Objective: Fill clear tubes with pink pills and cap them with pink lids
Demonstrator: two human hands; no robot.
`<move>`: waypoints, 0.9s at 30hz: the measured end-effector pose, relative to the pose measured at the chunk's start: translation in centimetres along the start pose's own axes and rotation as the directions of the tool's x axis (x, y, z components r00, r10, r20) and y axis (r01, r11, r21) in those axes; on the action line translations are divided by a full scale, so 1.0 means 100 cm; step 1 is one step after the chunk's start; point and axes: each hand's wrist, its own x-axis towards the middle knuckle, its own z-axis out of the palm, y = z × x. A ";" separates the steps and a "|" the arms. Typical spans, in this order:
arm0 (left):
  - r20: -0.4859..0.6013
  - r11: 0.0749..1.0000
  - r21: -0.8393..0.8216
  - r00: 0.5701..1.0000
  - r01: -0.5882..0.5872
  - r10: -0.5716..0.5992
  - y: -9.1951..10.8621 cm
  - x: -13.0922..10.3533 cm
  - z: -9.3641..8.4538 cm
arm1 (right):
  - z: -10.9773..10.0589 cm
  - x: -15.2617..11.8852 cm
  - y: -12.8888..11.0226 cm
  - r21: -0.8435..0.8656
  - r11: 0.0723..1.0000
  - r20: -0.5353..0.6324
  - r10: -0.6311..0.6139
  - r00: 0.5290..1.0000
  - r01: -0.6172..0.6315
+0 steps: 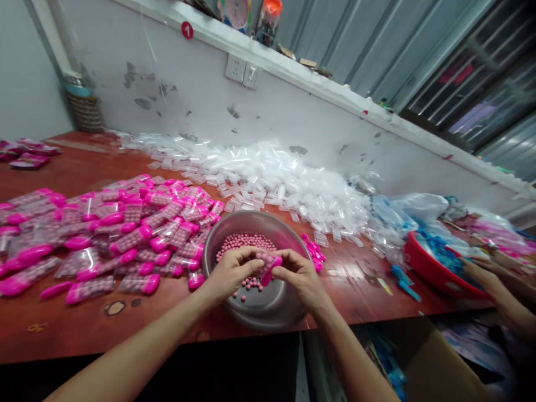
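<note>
Over a metal bowl (278, 312), both my hands hold one small clear container (265, 261) with pink beads inside and a bright pink cap at its right end. The fingers of my left hand (232, 272) are closed on the clear part. On the cap side, my right hand (302, 279) pinches the pink end with thumb and fingers. Whether the cap is fully seated, I cannot tell. Loose pink beads (247, 241) lie in the bowl, mostly toward its far side. Just right of the bowl is a small heap of pink caps (315, 254).
Filled, pink-capped containers (159, 226) are piled at left. Clear empty containers (268, 170) heap along the wall. At right, another person's hands (481, 271) reach into a red basin (435, 279) of blue pieces. The table's front edge (167, 341) runs below my forearms.
</note>
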 end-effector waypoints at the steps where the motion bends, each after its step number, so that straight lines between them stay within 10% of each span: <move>1: -0.009 0.998 0.052 1.000 -0.028 0.029 -0.001 0.000 -0.001 | -0.002 0.000 -0.003 -0.041 0.999 -0.052 -0.031 0.998 0.029; 4: -0.014 0.964 0.235 0.991 -0.124 0.131 -0.001 -0.002 -0.001 | -0.007 -0.001 -0.018 -0.283 0.951 -0.130 -0.168 0.977 0.126; 8: 0.039 0.924 0.347 0.987 -0.159 0.155 0.002 -0.007 0.002 | -0.008 -0.001 -0.036 -0.623 0.743 0.115 -0.224 0.968 0.246; 20: 0.170 0.624 0.679 0.910 -0.387 0.379 -0.007 -0.015 0.004 | 0.001 -0.005 -0.036 -0.871 0.325 0.367 -0.068 0.928 0.369; 23: 0.165 0.619 0.689 0.913 -0.378 0.374 -0.008 -0.015 0.004 | 0.001 -0.002 -0.030 -0.854 0.378 0.363 -0.060 0.930 0.358; 27: 0.049 0.873 0.438 0.975 -0.216 0.217 -0.005 -0.009 0.003 | -0.007 0.001 -0.025 -0.657 0.721 0.241 -0.075 0.968 0.220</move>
